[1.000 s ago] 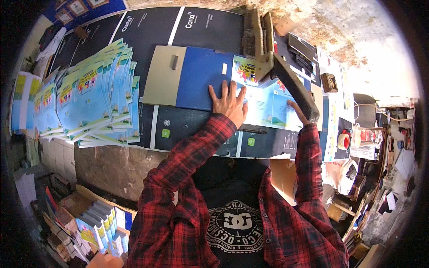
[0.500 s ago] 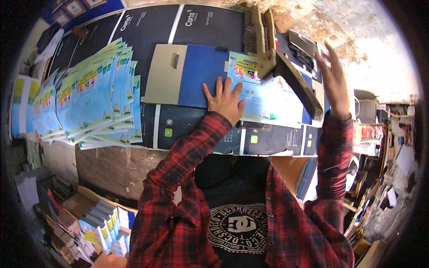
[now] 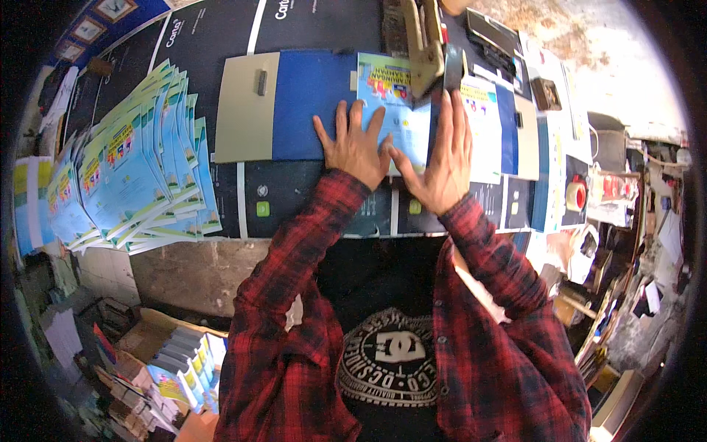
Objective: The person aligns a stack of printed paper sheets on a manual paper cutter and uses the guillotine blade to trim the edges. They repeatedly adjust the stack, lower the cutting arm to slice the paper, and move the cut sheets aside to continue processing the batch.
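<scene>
My left hand [image 3: 356, 144] lies flat with its fingers spread, across a blue board [image 3: 309, 103] and the left edge of a light-blue printed sheet [image 3: 409, 129]. My right hand [image 3: 440, 158] has its fingers stretched out and close together. It rests over the sheet, its thumb nearly meeting my left thumb. Just beyond my right fingertips stands a worn metal bench tool [image 3: 422, 51] with a dark lever arm [image 3: 454, 65]. The tool covers part of the sheet. A beige panel [image 3: 247, 103] with a small dark metal piece adjoins the blue board.
Fanned stacks of printed sheets [image 3: 129, 162] fill the table's left side. A blue-edged stack [image 3: 546, 173] and a red-cored tape roll [image 3: 576, 194] are at the right. A black case [image 3: 492, 37] lies at the back. Below left is a box of booklets [image 3: 184, 361].
My right hand has come down from its raised place at the right onto the sheet. The lever arm has swung away from the front right. My left hand stays flat on the board.
</scene>
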